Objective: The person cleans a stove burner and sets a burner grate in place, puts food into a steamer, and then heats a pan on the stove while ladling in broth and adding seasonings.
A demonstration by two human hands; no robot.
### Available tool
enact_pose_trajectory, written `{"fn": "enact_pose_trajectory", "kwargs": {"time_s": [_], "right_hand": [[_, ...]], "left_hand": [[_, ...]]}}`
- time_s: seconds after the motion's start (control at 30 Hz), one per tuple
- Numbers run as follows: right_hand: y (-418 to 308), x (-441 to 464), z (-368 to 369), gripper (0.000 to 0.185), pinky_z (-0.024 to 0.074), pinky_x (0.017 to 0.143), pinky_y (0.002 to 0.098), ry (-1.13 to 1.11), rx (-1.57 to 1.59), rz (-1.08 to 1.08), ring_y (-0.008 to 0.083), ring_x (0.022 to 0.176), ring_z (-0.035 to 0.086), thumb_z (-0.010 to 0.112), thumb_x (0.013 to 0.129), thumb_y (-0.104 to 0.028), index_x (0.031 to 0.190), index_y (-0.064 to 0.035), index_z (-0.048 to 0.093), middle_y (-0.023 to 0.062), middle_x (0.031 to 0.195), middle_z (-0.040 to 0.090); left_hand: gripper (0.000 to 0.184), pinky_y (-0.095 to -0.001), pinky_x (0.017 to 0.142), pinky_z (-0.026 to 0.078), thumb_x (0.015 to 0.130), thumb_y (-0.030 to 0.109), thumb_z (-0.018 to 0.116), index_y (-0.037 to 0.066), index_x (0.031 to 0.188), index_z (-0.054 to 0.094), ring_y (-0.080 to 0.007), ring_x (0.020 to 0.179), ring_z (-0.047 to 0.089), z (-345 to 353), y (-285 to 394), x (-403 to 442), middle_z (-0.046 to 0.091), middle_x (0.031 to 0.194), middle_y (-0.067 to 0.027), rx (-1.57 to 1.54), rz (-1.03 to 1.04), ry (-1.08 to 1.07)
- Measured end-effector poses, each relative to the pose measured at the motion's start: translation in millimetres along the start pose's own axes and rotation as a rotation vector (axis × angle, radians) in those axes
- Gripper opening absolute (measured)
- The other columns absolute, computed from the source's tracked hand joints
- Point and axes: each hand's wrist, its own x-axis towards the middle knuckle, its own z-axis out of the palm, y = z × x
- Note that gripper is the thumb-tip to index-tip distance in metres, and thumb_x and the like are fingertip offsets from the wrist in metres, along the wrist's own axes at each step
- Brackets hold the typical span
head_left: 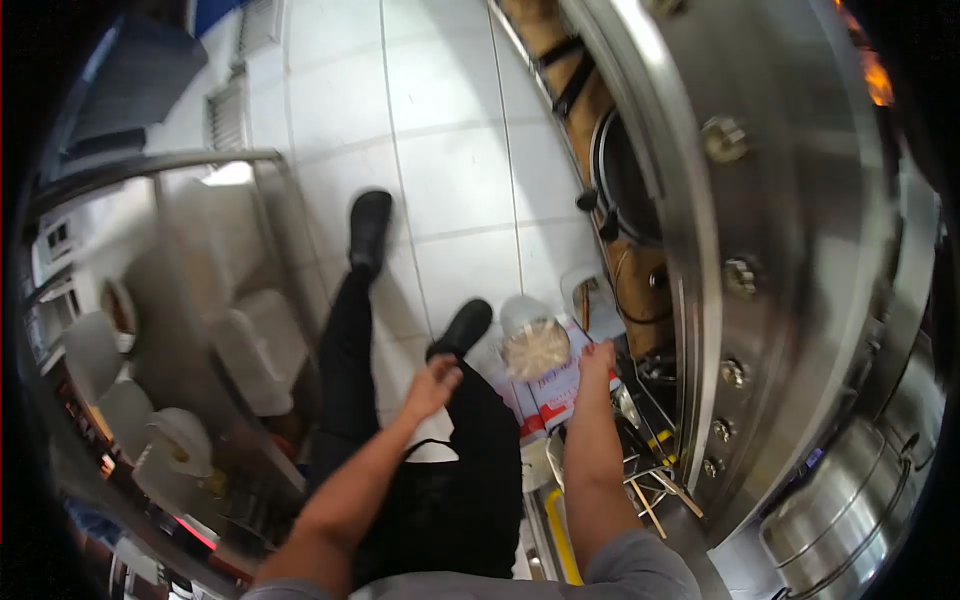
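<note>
My left hand hangs over my left thigh, its fingers loosely bent and a little apart, with nothing seen in it. Low by the stove, my right hand has its fingers curled together; what they hold, if anything, is hidden. Just left of it is a round, clear-looking container or bag with pale contents. This rests on a white, red and blue printed box or sheet. A pale, scoop-like thing stands just beyond my right hand.
A steel stove front with knobs runs along the right, with a flame at the top. A dark pan sits on the shelf below. To the left is a metal rack with white containers. White tiles cover the floor.
</note>
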Motion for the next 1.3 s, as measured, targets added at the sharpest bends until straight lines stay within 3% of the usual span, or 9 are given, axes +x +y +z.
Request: {"fn": "enact_pose_trajectory", "kwargs": {"time_s": [0.03, 0.1, 0.27, 0.37, 0.57, 0.77, 0.87, 1.1, 1.3], "right_hand": [[-6, -31, 2, 0.028, 0.0499, 0.08, 0.0331, 0.024, 0.505, 0.15, 0.0219, 0.086, 0.059, 0.057, 0.092, -0.03, 0.093, -0.002, 0.057, 0.0092, 0.098, 0.06], [-20, -95, -18, 0.023, 0.0508, 0.07, 0.0282, -0.505, 0.273, -0.232, 0.0168, 0.077, 0.061, 0.051, 0.097, -0.022, 0.101, -0.0014, 0.06, 0.0073, 0.092, 0.064], [-165, -307, -69, 0.026, 0.054, 0.069, 0.0277, -0.943, -0.132, -0.236, 0.015, 0.077, 0.064, 0.05, 0.099, -0.014, 0.118, -0.0004, 0.061, 0.01, 0.094, 0.068], [-210, -289, -64, 0.036, 0.0557, 0.076, 0.0331, -0.852, -0.209, -0.547, 0.0195, 0.087, 0.066, 0.049, 0.101, -0.03, 0.122, -0.0011, 0.058, 0.0124, 0.1, 0.067], [-384, -407, -156, 0.061, 0.0539, 0.083, 0.0422, -1.169, 0.858, -0.156, 0.0255, 0.1, 0.063, 0.038, 0.098, -0.059, 0.127, -0.0076, 0.053, 0.0151, 0.107, 0.064], [-521, -419, -154, 0.052, 0.0469, 0.051, 0.025, -1.638, 1.239, -0.02, 0.0135, 0.063, 0.053, 0.047, 0.098, -0.053, 0.123, -0.0073, 0.051, 0.0064, 0.085, 0.057], [-533, -438, -155, 0.038, 0.0362, 0.041, 0.0205, -1.127, 0.831, -0.267, 0.0093, 0.052, 0.041, 0.054, 0.097, -0.04, 0.115, -0.0074, 0.05, 0.003, 0.073, 0.052], [-467, -462, -125, 0.02, 0.0468, 0.04, 0.0376, -0.016, 0.028, -0.856, 0.0223, 0.045, 0.062, 0.053, 0.093, -0.015, 0.108, -0.0021, 0.046, 0.013, 0.056, 0.057], [-427, -428, -84, 0.034, 0.0493, 0.073, 0.0516, 0.147, 0.021, -0.834, 0.0474, 0.083, 0.064, 0.062, 0.082, -0.02, 0.109, -0.0014, 0.056, 0.0292, 0.084, 0.064]], "left_hand": [[0.039, -0.0331, 0.09, 0.05, 0.091, 0.02, 0.064, 0.002, 0.125, 0.057, -0.021, 0.102, 0.065, 7, -11, -19, 0.069, 0.108, -0.0132, -0.088, 0.011, 0.014], [0.04, -0.0322, 0.09, 0.05, 0.091, 0.02, 0.064, 0.001, 0.125, 0.057, -0.0195, 0.103, 0.065, 5, 18, -58, 0.068, 0.109, -0.0138, -0.168, 0.029, -0.024], [0.04, -0.0275, 0.083, 0.05, 0.093, 0.018, 0.062, -0.002, 0.127, 0.056, -0.0145, 0.093, 0.063, -54, 151, -143, 0.068, 0.107, -0.0119, -0.241, 0.204, -0.044], [0.039, -0.0238, 0.073, 0.047, 0.094, 0.015, 0.058, 0.0, 0.129, 0.053, -0.0097, 0.08, 0.057, -94, 212, -161, 0.068, 0.105, -0.0097, -0.439, 0.287, -0.047], [0.041, -0.0319, 0.087, 0.05, 0.1, 0.033, 0.053, 0.004, 0.129, 0.054, -0.0172, 0.097, 0.063, -155, 370, -210, 0.068, 0.113, -0.0109, -0.268, 0.429, -0.014], [0.05, -0.0332, 0.087, 0.05, 0.1, 0.044, 0.049, 0.003, 0.128, 0.054, -0.0192, 0.097, 0.063, -163, 484, -188, 0.067, 0.114, -0.0118, -0.161, 0.442, -0.317], [0.057, -0.0333, 0.086, 0.05, 0.098, 0.051, 0.049, 0.002, 0.127, 0.054, -0.0204, 0.097, 0.063, -139, 549, -174, 0.066, 0.115, -0.0135, -0.104, 0.443, -0.426], [0.047, -0.0295, 0.058, 0.048, 0.098, 0.047, 0.052, 0.001, 0.101, 0.062, -0.0142, 0.064, 0.059, -78, 632, -161, 0.063, 0.075, -0.0053, 0.002, 0.44, -0.584], [0.055, -0.031, 0.052, 0.045, 0.098, 0.053, 0.046, 0.0, 0.091, 0.061, -0.0158, 0.063, 0.056, -63, 612, -130, 0.058, 0.072, -0.0068, 0.213, 0.638, -0.444]]}}
